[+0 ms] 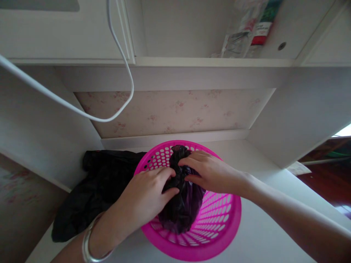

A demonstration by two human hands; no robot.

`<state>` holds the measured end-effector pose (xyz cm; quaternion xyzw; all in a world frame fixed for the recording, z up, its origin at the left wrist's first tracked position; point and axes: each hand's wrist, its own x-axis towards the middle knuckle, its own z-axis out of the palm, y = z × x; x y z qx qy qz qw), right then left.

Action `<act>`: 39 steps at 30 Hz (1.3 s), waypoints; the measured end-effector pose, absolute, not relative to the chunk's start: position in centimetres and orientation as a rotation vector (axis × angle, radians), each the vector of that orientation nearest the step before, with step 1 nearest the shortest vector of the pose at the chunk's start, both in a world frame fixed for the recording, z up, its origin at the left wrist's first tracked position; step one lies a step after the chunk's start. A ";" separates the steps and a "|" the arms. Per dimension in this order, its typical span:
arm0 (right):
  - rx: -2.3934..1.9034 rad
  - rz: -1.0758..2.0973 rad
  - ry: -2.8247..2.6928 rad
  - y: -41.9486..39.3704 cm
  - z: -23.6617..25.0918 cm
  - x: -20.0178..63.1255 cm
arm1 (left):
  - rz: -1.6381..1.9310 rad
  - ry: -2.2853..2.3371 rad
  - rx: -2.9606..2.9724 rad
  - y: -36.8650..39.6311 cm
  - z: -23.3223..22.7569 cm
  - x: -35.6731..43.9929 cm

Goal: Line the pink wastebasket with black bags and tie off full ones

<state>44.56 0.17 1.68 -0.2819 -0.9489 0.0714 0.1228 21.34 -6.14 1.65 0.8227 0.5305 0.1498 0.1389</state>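
A bright pink perforated plastic basket [219,219] stands on a white desk surface [263,233]. Inside it is a dark purple-black plastic bag [181,208], bunched together at its top. My left hand [145,197], with a silver bangle on the wrist, pinches the gathered bag from the left. My right hand [211,171] grips the same gathered part from the right. The fingers of both hands meet over the bag's neck, above the middle of the basket.
A crumpled black bag or cloth [93,190] lies on the desk left of the basket. A white cable [120,51] hangs in a loop from above. A shelf overhead holds packets [246,33]. Wood floor [329,182] shows at the right.
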 end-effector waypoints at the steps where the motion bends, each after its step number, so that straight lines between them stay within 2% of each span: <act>1: -0.827 0.200 -2.772 0.2 1.5 44.4 | 0.414 1.523 2.388 -6.1 1.7 21.6; 10: -1.003 0.371 -2.631 0.3 1.4 46.3 | 0.621 1.527 2.422 -5.7 2.0 17.7; 15: -0.995 0.328 -2.612 -0.1 2.1 49.4 | 0.626 1.526 2.394 -5.3 1.8 14.6; 19: -0.880 0.434 -2.590 -1.4 2.4 48.9 | 0.778 1.516 2.488 -5.9 1.8 16.6; 23: -0.923 0.497 -2.636 -2.1 2.2 46.8 | 0.603 1.300 2.612 -5.9 2.0 20.2; 26: -0.848 0.450 -2.686 -1.9 2.2 46.6 | 0.608 1.336 2.577 -5.3 2.0 20.4; 34: -1.152 0.592 -2.273 -2.0 2.1 53.9 | 1.028 1.773 2.185 -2.4 1.2 12.0; 39: -1.058 0.622 -2.096 -3.3 1.4 54.6 | 1.442 1.866 2.199 -3.8 1.3 13.7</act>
